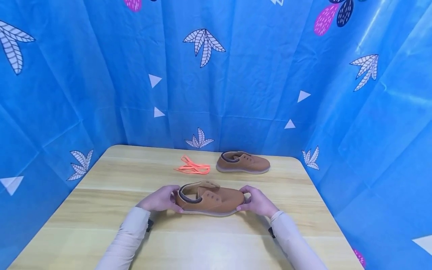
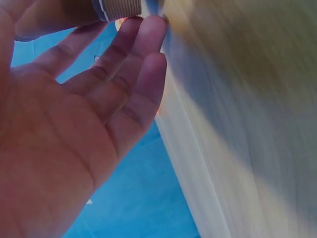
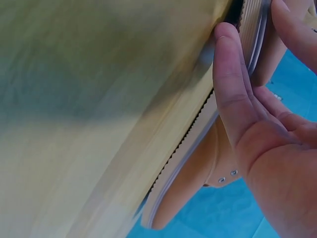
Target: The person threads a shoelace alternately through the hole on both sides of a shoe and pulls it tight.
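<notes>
The near shoe [image 1: 229, 199] looks like smooth leather, its sole [image 2: 124, 7] ribbed; the table [image 1: 209, 243] looks wooden, the curtain [image 1: 256, 82] glossy plastic.

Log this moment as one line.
left hand: grips heel of near shoe | right hand: grips its toe | near shoe: unlaced | orange lacing: on table, left of far shoe

Blue sheeting [image 1: 260, 75] w/ folds & creases hangs on far, L & R sides; prints: white leaf sprigs [image 1: 204, 47] w/ dk outlines, white triangles [image 1: 154, 80], pink drops [image 1: 325, 19] up top. Lt-wood table [image 1: 209, 245], far corners rounded, grain approx. L–R, far edge close to sheeting. Glossy glare [image 1: 370, 27] upper R; tabletop brighter near ctr.
</notes>
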Action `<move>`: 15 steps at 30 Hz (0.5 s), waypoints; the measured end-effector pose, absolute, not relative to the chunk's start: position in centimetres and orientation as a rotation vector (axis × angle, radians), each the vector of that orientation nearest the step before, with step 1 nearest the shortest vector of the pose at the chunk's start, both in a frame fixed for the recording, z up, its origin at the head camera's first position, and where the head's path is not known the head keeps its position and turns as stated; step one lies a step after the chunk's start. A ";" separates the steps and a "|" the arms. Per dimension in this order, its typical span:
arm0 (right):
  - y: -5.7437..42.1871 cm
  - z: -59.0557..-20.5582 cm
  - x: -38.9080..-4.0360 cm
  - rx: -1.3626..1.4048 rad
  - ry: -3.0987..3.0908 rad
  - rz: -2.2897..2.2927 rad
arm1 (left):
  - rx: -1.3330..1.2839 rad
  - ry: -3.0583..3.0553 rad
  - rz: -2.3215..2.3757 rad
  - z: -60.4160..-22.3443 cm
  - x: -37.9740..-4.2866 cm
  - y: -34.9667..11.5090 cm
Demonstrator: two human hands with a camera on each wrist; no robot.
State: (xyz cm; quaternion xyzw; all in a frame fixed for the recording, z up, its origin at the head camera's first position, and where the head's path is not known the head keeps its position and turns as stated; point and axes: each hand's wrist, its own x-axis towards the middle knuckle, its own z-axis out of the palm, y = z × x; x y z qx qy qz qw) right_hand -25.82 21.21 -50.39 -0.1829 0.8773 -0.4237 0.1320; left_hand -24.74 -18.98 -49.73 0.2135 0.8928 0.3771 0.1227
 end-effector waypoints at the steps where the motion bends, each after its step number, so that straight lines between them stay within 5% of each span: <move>1: 21.2 -50.4 -25.7 -0.532 2.547 -1.229 | 0.629 2.609 1.094 -49.7 -24.7 -19.1; 15: 20.7 -50.6 -25.5 -0.551 2.563 -1.240 | 0.586 2.577 0.970 -48.2 -24.6 -18.7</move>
